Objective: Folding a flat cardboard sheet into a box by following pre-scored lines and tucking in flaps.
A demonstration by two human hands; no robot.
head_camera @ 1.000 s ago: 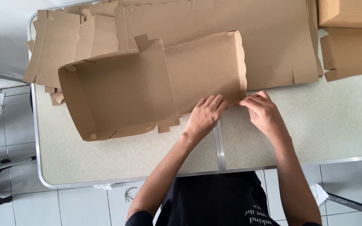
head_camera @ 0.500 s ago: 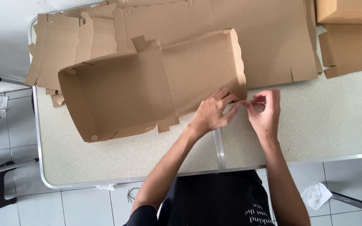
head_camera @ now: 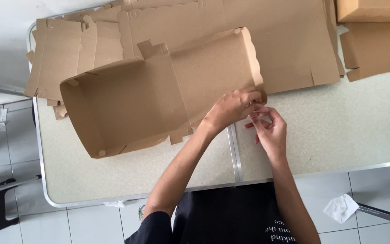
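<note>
While both hands work at one corner, these lines hold:

Box: half-folded brown cardboard box [head_camera: 159, 104] lies on the pale speckled folding counter [head_camera: 339, 131], left part raised into a tray with walls up, right part a flat panel with a scalloped edge; it overlaps the stack of flat brown cardboard blanks [head_camera: 290, 45] behind it

Left hand: left hand [head_camera: 231, 108] lies on the near right corner of the flat panel, grip narrow, fingertips pinched on the corner flap

Right hand: right hand [head_camera: 269, 131] sits just beside it over bare counter, fingers curled, thumb and forefinger meeting the same corner; whether it truly holds the flap I cannot tell, the left fingers cover the spot

Risk, tear: likely the small flap could rip or crease off its score if both hands pull against each other; thin board, tight pinch

Risk, collapse: the raised walls on the left are held by nobody; a hard twist at the right corner could spring them flat

Risk, snag: the panel's far edge touches the blanks; sliding the box away could drag the top sheet

Edges: metal seam [head_camera: 233, 149] of the counter runs just under the hands; near rim close to the body; left rim near the tray end

Open room: bare counter to the right and front of the hands; closed brown carton [head_camera: 371, 11] and a folded sheet crowd the far right corner
</note>
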